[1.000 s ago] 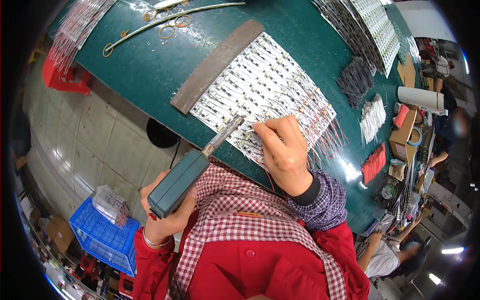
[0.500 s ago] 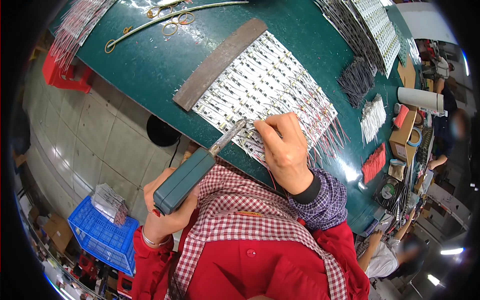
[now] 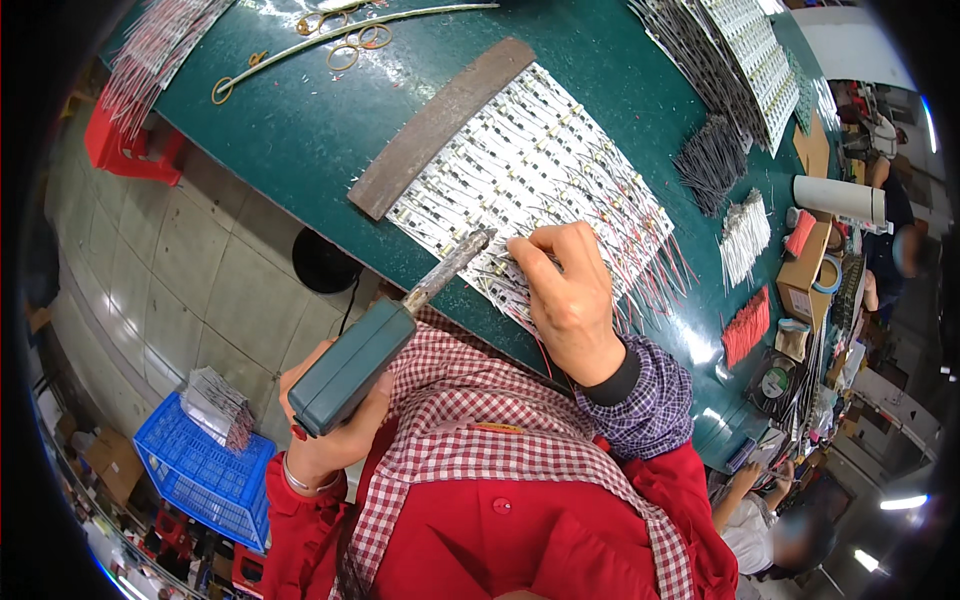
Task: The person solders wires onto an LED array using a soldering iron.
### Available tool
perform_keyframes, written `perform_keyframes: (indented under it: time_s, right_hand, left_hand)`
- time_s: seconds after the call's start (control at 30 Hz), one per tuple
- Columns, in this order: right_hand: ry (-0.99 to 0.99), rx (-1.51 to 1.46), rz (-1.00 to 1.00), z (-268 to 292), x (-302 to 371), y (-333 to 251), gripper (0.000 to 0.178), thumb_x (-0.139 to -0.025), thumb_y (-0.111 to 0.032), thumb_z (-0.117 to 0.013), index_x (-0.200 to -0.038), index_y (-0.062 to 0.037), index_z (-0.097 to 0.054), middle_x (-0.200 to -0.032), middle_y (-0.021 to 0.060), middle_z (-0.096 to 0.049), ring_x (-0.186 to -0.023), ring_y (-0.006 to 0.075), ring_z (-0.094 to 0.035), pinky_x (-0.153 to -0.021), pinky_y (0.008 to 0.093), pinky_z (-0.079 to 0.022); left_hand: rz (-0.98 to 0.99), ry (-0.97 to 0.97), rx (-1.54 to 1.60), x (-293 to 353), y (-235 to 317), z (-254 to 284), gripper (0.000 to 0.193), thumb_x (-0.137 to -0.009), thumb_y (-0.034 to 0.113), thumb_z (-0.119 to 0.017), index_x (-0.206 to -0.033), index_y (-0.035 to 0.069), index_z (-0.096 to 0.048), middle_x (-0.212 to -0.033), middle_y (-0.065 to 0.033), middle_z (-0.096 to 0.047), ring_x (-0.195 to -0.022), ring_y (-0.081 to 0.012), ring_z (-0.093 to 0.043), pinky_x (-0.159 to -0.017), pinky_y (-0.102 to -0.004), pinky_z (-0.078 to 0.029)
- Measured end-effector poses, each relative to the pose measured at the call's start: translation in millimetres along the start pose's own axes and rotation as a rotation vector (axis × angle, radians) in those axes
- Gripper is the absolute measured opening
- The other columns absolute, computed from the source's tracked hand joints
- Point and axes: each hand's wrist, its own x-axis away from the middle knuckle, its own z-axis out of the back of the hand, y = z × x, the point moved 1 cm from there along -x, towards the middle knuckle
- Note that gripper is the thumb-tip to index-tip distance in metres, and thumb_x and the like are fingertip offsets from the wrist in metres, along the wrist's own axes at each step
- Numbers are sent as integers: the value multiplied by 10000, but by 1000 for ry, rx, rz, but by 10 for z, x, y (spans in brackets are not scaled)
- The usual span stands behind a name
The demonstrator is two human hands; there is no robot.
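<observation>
I could not see the handle of the dark green soldering tool, because its boxy body and the left hand covered it, and several of that hand's fingers were lost to me behind the casing. What I could see was a full grasp, the left hand wrapped around the tool below the table's edge. The right hand held thumb and forefinger close together, but from my camera the folded fingers hid the gap, so I could not tell whether a wire was pinched there. Its palm was turned away from me. The white board panel lay on the green table ahead of both hands, its near right part covered by the right hand, the fine wires there too tangled to separate. The tool's metal barrel slanted up over the panel's near edge, its tip just beside the right fingertips; I could not judge whether it touched. A brown bar ran along the panel's far left side. The top edge of my view cut off a wired stack at upper left.
</observation>
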Motion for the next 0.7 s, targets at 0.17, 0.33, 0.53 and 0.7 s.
perform_keyframes:
  time_s: [0.17, 0.33, 0.53, 0.7]
  right_hand:
    - [8, 12, 1, -7, 8, 6, 319, -681, 73, -628, -993, 11, -654, -923, 110, -564, -827, 272, -550, -666, 359, -486]
    - [44, 14, 18, 20, -2, -43, 339, -663, 72, -638, -995, 14, -667, -918, 112, -579, -821, 269, -560, -655, 359, -486]
    - [57, -1, 19, -27, 73, -92, 350, -651, 84, -647, -993, 18, -681, -899, 106, -591, -803, 263, -569, -628, 356, -483]
    - [37, -1, 14, -42, 60, -101, 327, -661, 89, -650, -979, 16, -680, -887, 103, -584, -790, 262, -561, -622, 354, -481]
  left_hand:
    - [-74, -1, -43, -19, 34, 4, 191, -740, -25, -719, -928, -55, -704, -793, -131, -658, -601, -200, -617, -551, -282, -476]
    - [-105, -4, -53, -2, 17, 10, 208, -739, -32, -718, -944, -59, -706, -802, -132, -662, -607, -197, -620, -558, -279, -480]
    - [-91, 4, -62, 38, 31, 33, 211, -753, -23, -726, -959, -62, -702, -822, -136, -668, -627, -197, -629, -574, -279, -487]
    - [-58, -23, -62, 78, 27, 52, 218, -758, -23, -725, -970, -64, -698, -841, -137, -669, -652, -196, -638, -589, -279, -492]
